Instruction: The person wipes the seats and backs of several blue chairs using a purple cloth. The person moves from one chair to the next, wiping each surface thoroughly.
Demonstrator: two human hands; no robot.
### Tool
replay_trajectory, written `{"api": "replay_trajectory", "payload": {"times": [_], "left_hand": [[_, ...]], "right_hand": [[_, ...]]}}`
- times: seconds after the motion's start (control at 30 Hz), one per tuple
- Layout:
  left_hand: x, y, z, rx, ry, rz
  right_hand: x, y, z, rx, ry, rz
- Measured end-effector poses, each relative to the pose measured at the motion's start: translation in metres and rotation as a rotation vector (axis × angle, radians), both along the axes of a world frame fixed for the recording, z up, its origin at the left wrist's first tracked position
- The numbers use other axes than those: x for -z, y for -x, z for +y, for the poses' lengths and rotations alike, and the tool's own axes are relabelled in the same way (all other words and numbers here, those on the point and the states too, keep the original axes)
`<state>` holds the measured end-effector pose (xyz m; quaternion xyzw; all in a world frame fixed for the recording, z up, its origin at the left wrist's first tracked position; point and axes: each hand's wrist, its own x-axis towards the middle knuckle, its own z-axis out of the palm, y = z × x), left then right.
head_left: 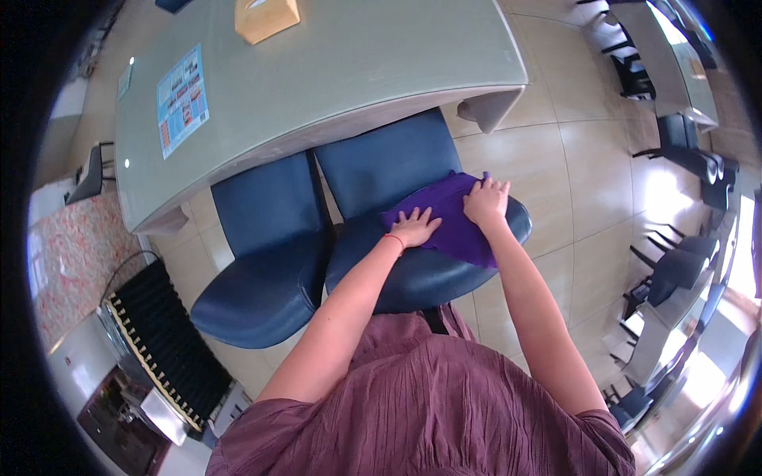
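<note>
A purple cloth (pixel 454 230) lies spread over the seat of a dark blue padded chair (pixel 381 274), part of it hanging toward the seat's front right edge. My left hand (pixel 414 228) rests on the cloth's left part, fingers spread and flat. Over its upper right part lies my right hand (pixel 486 203), palm down with fingers apart; a bit of purple fabric pokes out beyond the fingertips. A red string circles my left wrist.
A second blue chair (pixel 266 246) stands close on the left. Behind both chairs is a grey-green table (pixel 357 55) bearing a printed sheet (pixel 182 101) and a wooden tissue box (pixel 266 17). More tables and dark chairs (pixel 679 266) line the right side; a black slatted unit (pixel 171 337) stands lower left.
</note>
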<state>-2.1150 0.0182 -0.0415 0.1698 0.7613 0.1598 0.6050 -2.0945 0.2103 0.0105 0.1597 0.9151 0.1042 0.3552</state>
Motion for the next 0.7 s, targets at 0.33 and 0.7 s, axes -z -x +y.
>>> {"api": "replay_trajectory", "payload": {"times": [0.33, 0.7], "left_hand": [[-0.049, 0.008, -0.182, -0.104, 0.088, 0.104], [-0.1, -0.052, -0.017, 0.017, -0.469, 0.432]], "right_hand": [[0.019, -0.043, -0.158, -0.129, 0.832, 0.127], [-0.062, -0.062, 0.0, -0.149, 0.214, 0.384]]}}
